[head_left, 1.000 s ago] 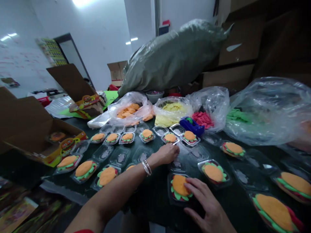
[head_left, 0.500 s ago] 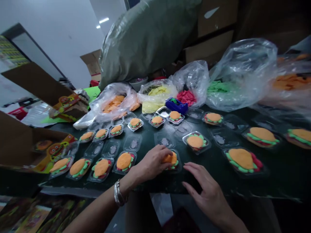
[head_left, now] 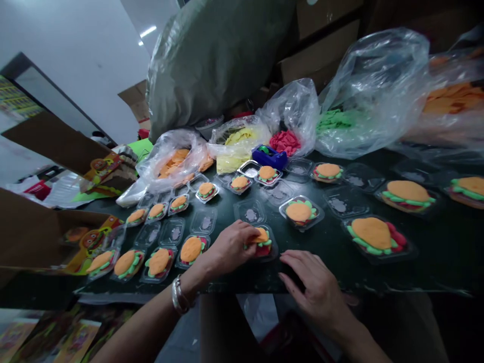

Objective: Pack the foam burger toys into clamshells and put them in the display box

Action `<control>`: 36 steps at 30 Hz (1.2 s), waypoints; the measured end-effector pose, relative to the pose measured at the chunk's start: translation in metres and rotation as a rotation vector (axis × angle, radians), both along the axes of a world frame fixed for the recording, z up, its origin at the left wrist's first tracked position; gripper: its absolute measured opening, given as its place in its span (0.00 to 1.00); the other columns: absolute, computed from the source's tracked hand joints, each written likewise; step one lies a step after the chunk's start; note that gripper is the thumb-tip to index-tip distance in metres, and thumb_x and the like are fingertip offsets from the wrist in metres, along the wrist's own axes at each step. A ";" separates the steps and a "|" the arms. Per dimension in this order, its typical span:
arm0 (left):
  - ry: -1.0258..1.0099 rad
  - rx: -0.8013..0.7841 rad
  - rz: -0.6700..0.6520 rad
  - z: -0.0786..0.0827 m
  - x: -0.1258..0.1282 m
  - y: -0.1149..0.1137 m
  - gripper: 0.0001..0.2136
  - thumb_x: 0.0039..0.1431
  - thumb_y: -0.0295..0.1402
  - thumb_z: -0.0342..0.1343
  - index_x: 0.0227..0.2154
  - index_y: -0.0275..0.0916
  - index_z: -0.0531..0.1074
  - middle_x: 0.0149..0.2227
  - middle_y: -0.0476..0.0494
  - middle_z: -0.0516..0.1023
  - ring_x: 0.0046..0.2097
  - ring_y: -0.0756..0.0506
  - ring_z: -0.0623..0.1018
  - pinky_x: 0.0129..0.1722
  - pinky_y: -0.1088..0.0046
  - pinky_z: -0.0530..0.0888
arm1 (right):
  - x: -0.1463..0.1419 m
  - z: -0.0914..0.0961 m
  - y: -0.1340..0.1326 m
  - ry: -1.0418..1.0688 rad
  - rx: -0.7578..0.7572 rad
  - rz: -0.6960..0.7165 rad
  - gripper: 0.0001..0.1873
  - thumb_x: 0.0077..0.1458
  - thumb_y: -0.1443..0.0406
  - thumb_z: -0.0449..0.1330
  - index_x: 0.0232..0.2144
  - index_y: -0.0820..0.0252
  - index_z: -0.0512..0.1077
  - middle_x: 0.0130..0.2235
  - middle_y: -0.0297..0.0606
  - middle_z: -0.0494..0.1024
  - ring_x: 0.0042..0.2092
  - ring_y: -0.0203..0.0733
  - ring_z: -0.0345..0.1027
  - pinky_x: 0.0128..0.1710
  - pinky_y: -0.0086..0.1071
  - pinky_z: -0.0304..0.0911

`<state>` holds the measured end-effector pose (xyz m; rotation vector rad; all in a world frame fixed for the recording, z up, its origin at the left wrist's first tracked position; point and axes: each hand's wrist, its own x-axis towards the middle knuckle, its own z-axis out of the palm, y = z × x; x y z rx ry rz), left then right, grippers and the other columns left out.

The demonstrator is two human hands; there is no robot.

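Note:
My left hand (head_left: 230,245) is closed on a toy burger (head_left: 262,238), an orange bun over green and red layers, sitting in a small clear tray at the table's near edge. A silver bracelet (head_left: 178,298) circles that wrist. My right hand (head_left: 313,285) lies flat and open on the dark table (head_left: 340,262) just right of that tray, fingers spread, holding nothing. Several more filled clear trays (head_left: 157,262) line up to the left, and empty trays (head_left: 250,212) sit just beyond.
Clear bags of orange (head_left: 177,159), yellow (head_left: 238,143), red (head_left: 286,141) and green (head_left: 338,121) pieces stand along the back, with a blue box (head_left: 269,156) among them. A big grey-green sack (head_left: 215,55) and cardboard boxes rise behind. An open printed carton (head_left: 56,232) stands at left.
My left hand drew back from the far trays and closed on the burger in the near tray. My right hand came off that burger and rests flat beside it. The view swung right.

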<state>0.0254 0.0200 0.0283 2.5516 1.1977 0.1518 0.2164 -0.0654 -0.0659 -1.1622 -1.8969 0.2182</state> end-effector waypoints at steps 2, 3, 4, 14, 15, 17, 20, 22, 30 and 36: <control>-0.056 -0.060 0.038 0.000 -0.002 0.004 0.10 0.56 0.26 0.54 0.40 0.39 0.75 0.40 0.46 0.78 0.42 0.46 0.74 0.45 0.71 0.70 | 0.000 0.003 0.000 0.007 0.001 -0.002 0.10 0.59 0.70 0.55 0.44 0.63 0.70 0.42 0.48 0.77 0.44 0.49 0.70 0.42 0.44 0.66; -0.066 -0.077 0.045 0.000 -0.002 0.006 0.10 0.56 0.26 0.54 0.40 0.39 0.75 0.40 0.46 0.78 0.42 0.46 0.75 0.45 0.71 0.70 | 0.000 0.004 0.000 0.012 -0.001 -0.004 0.10 0.59 0.70 0.54 0.44 0.63 0.70 0.42 0.47 0.77 0.44 0.49 0.70 0.42 0.44 0.66; -0.066 -0.083 0.047 0.001 -0.002 0.007 0.10 0.56 0.27 0.54 0.40 0.40 0.75 0.41 0.47 0.78 0.42 0.46 0.75 0.45 0.71 0.70 | 0.000 0.005 0.000 0.017 -0.005 -0.007 0.10 0.59 0.70 0.54 0.43 0.63 0.70 0.42 0.47 0.77 0.44 0.49 0.70 0.42 0.44 0.67; -0.044 0.000 -0.006 0.002 -0.003 -0.006 0.15 0.57 0.32 0.57 0.48 0.40 0.71 0.47 0.41 0.76 0.49 0.43 0.73 0.51 0.64 0.71 | 0.003 0.013 -0.016 0.225 -0.009 0.044 0.10 0.58 0.73 0.54 0.42 0.61 0.69 0.40 0.44 0.77 0.42 0.47 0.70 0.41 0.41 0.68; -0.036 0.016 -0.026 0.001 -0.004 -0.010 0.19 0.56 0.34 0.59 0.51 0.40 0.69 0.50 0.40 0.74 0.52 0.41 0.72 0.53 0.62 0.70 | 0.005 0.013 -0.023 0.262 -0.015 0.061 0.11 0.58 0.73 0.54 0.42 0.60 0.69 0.40 0.44 0.76 0.42 0.46 0.70 0.41 0.40 0.68; -0.003 0.049 -0.054 -0.005 -0.007 -0.015 0.27 0.53 0.32 0.60 0.57 0.41 0.63 0.56 0.38 0.69 0.57 0.40 0.67 0.57 0.58 0.68 | 0.006 0.012 -0.040 0.308 -0.040 0.085 0.12 0.58 0.75 0.53 0.43 0.60 0.68 0.39 0.43 0.76 0.41 0.45 0.70 0.40 0.39 0.68; 0.029 0.101 -0.048 -0.012 -0.010 -0.017 0.29 0.53 0.24 0.55 0.59 0.40 0.59 0.59 0.36 0.65 0.60 0.40 0.64 0.59 0.56 0.66 | 0.008 0.007 -0.066 0.359 -0.091 0.123 0.12 0.58 0.76 0.53 0.43 0.59 0.67 0.38 0.42 0.75 0.40 0.44 0.69 0.40 0.39 0.68; 0.037 0.101 -0.015 -0.011 -0.009 -0.015 0.27 0.53 0.23 0.52 0.58 0.39 0.61 0.57 0.36 0.68 0.58 0.40 0.67 0.58 0.56 0.67 | 0.007 0.001 -0.081 0.383 -0.146 0.149 0.12 0.58 0.76 0.53 0.42 0.59 0.67 0.38 0.41 0.75 0.39 0.43 0.69 0.39 0.38 0.68; 0.078 -0.140 0.059 0.021 0.003 0.007 0.26 0.51 0.29 0.53 0.56 0.36 0.66 0.53 0.41 0.74 0.48 0.43 0.75 0.51 0.66 0.72 | -0.008 -0.006 -0.109 0.326 -0.239 0.185 0.10 0.60 0.73 0.51 0.40 0.57 0.68 0.37 0.40 0.76 0.38 0.44 0.69 0.37 0.37 0.68; 0.069 -0.215 0.037 0.030 0.005 0.015 0.24 0.52 0.32 0.53 0.54 0.38 0.69 0.51 0.46 0.76 0.46 0.45 0.76 0.48 0.70 0.72 | -0.021 0.030 -0.060 0.073 -0.191 0.026 0.19 0.59 0.70 0.53 0.53 0.66 0.63 0.41 0.47 0.77 0.41 0.50 0.71 0.41 0.41 0.68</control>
